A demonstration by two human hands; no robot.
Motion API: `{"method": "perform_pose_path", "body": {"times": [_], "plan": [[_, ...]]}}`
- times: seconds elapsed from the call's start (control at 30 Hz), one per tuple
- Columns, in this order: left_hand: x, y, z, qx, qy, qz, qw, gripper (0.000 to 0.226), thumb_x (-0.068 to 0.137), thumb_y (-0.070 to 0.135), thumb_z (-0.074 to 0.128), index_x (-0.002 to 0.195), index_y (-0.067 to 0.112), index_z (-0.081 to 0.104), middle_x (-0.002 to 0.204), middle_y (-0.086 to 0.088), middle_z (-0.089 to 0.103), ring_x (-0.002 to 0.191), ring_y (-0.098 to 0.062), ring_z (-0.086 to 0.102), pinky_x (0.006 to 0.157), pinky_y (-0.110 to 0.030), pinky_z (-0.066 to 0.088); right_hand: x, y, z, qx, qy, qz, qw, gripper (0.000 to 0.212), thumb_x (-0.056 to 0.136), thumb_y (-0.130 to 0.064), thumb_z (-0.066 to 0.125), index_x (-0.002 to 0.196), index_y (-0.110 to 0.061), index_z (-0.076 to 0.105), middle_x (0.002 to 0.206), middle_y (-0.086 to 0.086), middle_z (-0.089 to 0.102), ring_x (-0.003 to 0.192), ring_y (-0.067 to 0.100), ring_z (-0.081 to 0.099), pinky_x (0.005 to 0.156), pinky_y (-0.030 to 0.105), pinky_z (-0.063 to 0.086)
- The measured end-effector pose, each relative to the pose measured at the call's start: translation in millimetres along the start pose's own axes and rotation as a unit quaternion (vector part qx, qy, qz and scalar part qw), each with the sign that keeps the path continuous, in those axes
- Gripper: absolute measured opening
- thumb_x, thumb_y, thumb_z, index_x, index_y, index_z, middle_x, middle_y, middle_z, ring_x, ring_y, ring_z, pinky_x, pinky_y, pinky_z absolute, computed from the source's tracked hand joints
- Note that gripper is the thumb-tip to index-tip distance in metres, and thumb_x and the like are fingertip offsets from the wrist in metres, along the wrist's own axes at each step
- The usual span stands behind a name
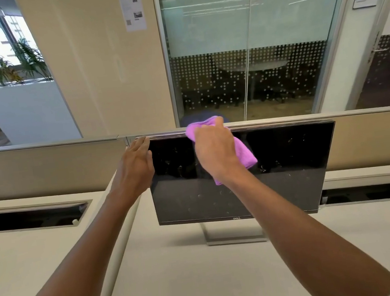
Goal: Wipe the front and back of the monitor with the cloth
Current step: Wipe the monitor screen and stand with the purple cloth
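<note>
Hands both up at the monitor: right hand point(215, 151) bunched around a crumpled purple microfibre cloth point(244, 152), pressing it against the upper middle of the screen, with cloth spilling over the top edge. Left hand point(137, 164) flat, fingers straight, steadying the top left corner. Black flat-panel monitor point(292, 166) upright on a thin silver stand point(234, 236), glass speckled with smudges, standing on a pale grey surface point(208, 284) against a beige partition point(41, 167). Open cable trays set into the surface either side. Red patch at lower left.
</note>
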State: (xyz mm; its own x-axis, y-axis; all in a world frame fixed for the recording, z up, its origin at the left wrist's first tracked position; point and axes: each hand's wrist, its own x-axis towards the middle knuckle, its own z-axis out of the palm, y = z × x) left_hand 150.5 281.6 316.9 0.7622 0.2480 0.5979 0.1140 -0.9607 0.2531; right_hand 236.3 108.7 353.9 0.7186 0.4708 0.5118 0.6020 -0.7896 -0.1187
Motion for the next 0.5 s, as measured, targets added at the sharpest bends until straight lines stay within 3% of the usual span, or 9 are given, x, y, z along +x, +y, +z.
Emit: {"method": "perform_pose_path", "body": {"times": [0.1, 0.2, 0.3, 0.37, 0.5], "plan": [[4, 2, -2, -0.040, 0.010, -0.042, 0.998, 0.038, 0.098, 0.009, 0.041, 0.133, 0.000, 0.052, 0.134, -0.019, 0.056, 0.124, -0.034, 0.051, 0.105, -0.031, 0.034, -1, 9, -1, -0.018, 0.004, 0.018, 1.000, 0.022, 0.084, 0.000, 0.042, 0.079, -0.018, 0.054, 0.082, 0.002, 0.060, 0.112, 0.030, 0.042, 0.070, 0.037, 0.035], [7, 4, -5, -0.110, 0.032, -0.137, 0.984, 0.035, 0.100, 0.014, 0.039, 0.132, 0.007, 0.052, 0.114, -0.021, 0.065, 0.109, -0.038, 0.057, 0.091, -0.035, 0.040, 6, -8, 2, -0.012, 0.005, -0.010, 1.000, 0.025, 0.084, -0.002, 0.043, 0.087, -0.016, 0.063, 0.085, 0.005, 0.063, 0.109, 0.030, 0.044, 0.068, 0.036, 0.034], [12, -2, -3, -0.209, 0.057, -0.201, 0.955, 0.036, 0.100, 0.018, 0.039, 0.133, 0.008, 0.049, 0.131, -0.011, 0.059, 0.125, -0.027, 0.052, 0.102, -0.033, 0.037, 12, -34, 7, -0.006, 0.009, -0.075, 0.997, 0.029, 0.084, 0.000, 0.041, 0.095, -0.013, 0.065, 0.090, 0.008, 0.067, 0.108, 0.030, 0.047, 0.069, 0.034, 0.031], [14, -8, -3, -0.281, 0.050, -0.240, 0.928, 0.049, 0.099, 0.019, 0.043, 0.146, 0.009, 0.034, 0.144, -0.005, 0.048, 0.134, -0.017, 0.043, 0.113, -0.033, 0.031, 17, -52, 11, 0.012, 0.004, -0.097, 0.995, 0.031, 0.086, -0.002, 0.040, 0.100, -0.012, 0.065, 0.093, 0.008, 0.068, 0.110, 0.030, 0.046, 0.069, 0.034, 0.029], [15, -20, -5, -0.400, 0.037, -0.293, 0.868, 0.072, 0.090, 0.011, 0.047, 0.153, 0.011, 0.013, 0.151, -0.005, 0.038, 0.131, -0.013, 0.045, 0.112, -0.041, 0.036, 28, -84, 21, 0.029, -0.019, -0.145, 0.989, 0.029, 0.093, -0.008, 0.039, 0.099, -0.018, 0.065, 0.079, 0.001, 0.055, 0.112, 0.027, 0.044, 0.070, 0.031, 0.030]]}}
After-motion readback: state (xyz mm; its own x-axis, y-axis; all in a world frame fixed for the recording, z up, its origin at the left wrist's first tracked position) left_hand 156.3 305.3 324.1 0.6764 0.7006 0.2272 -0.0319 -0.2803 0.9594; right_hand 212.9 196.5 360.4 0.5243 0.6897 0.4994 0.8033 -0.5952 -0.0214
